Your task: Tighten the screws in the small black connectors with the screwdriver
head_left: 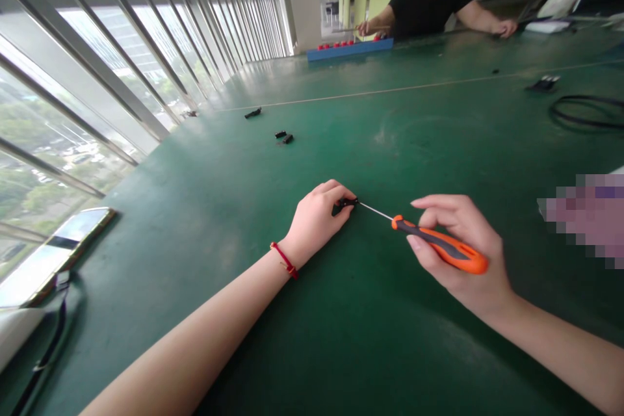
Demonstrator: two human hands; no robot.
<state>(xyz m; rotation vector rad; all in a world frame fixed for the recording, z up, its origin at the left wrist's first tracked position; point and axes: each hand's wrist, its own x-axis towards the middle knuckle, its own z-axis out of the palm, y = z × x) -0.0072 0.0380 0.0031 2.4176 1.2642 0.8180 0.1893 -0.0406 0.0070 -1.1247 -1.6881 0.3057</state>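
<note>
My left hand (319,214), with a red cord bracelet at its wrist, pinches a small black part (348,202) low over the green table (341,338). My right hand (463,253) holds a screwdriver (441,247) by its orange and grey handle, thumb below and fingers above. The thin metal shaft points left, and its tip meets the right end of the black part. What the tip engages is too small to make out. Further back on the table lie several small black pieces (287,138).
A phone (73,244) and a black cable (53,331) lie at the left, beside a metal railing (146,32). Across the table sits a person in black (414,6) near a blue strip with red knobs (351,50). A coiled black cable (585,104) rests at the right.
</note>
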